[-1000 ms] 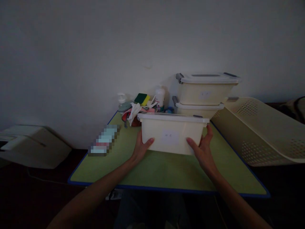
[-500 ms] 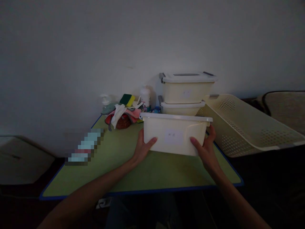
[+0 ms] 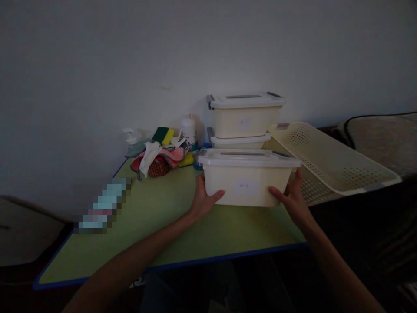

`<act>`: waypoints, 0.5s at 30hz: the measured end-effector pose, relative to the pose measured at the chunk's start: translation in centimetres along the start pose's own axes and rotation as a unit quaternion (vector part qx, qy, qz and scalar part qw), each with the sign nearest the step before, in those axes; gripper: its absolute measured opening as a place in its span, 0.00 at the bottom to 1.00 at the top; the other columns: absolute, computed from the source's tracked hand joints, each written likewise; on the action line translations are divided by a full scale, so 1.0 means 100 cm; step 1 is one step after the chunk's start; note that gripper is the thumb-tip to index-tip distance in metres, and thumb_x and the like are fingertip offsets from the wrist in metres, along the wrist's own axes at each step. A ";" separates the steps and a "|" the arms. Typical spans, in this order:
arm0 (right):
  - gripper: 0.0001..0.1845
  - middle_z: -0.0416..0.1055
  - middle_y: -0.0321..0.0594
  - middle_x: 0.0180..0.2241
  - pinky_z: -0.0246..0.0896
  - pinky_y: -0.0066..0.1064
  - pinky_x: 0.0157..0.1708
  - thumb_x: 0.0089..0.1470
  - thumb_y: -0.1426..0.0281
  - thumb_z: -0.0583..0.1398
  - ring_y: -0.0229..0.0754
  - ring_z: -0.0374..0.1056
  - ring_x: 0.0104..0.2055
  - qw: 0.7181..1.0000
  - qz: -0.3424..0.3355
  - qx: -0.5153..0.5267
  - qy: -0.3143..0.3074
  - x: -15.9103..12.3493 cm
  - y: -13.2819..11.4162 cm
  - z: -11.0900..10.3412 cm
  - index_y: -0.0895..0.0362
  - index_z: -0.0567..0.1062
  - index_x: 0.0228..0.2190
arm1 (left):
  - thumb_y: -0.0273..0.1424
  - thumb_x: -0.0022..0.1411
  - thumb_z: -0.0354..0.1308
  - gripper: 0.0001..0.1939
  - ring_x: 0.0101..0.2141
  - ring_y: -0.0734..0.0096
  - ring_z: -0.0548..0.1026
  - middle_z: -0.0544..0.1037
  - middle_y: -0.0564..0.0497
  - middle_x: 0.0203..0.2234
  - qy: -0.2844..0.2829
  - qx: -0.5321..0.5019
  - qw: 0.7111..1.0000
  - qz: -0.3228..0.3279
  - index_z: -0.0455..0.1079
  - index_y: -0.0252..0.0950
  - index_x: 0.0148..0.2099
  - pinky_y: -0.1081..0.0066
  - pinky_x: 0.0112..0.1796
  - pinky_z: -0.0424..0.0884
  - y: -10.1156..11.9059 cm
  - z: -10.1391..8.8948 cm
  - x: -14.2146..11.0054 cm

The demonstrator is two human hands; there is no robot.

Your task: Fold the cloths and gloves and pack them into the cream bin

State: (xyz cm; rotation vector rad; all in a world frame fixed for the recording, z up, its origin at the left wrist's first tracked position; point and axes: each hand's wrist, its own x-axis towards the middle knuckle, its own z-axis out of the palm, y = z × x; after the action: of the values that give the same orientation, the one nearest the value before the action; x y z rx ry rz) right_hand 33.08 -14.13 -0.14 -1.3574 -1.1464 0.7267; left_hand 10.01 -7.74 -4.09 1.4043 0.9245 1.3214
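Between my two hands is a cream storage box [image 3: 247,176] with a white lid, grey clips and a small label on its front. My left hand [image 3: 206,198] grips its left end, thumb on the front face. At the other end my right hand [image 3: 291,195] does the same, with its fingers partly hidden behind the box. Just behind stand two similar lidded boxes, an upper box [image 3: 245,122] stacked on a lower box [image 3: 239,141]. The held box covers most of the lower one. Whether the held box touches the table, I cannot tell.
The green table [image 3: 137,248] has a blue edge. At its back left are a wicker basket [image 3: 158,167] with cloths, a sponge [image 3: 163,135], a white bottle [image 3: 189,130] and a pump bottle [image 3: 130,138]. A large perforated basket [image 3: 339,161] stands right. A blurred flat item [image 3: 104,204] lies left.
The held box has shifted slightly right relative to the stack, and more of its lid top shows. Both hands moved with it. The whole view has also turned a little.
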 end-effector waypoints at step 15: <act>0.43 0.73 0.51 0.45 0.57 0.55 0.53 0.31 0.53 0.68 0.59 0.66 0.51 0.995 0.006 -0.058 -0.075 0.014 0.030 -0.028 0.56 0.67 0.49 | 0.31 0.30 0.73 0.42 0.55 0.50 0.62 0.63 0.42 0.52 -0.028 0.031 0.999 -0.024 0.59 0.34 0.50 0.53 0.57 0.53 -0.012 0.002 -0.006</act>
State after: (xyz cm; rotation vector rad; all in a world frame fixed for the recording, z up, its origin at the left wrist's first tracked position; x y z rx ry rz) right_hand 36.70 -13.46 -2.33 -1.4272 -1.3177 0.7907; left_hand 10.25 -8.02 -5.34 1.4510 0.9637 1.2196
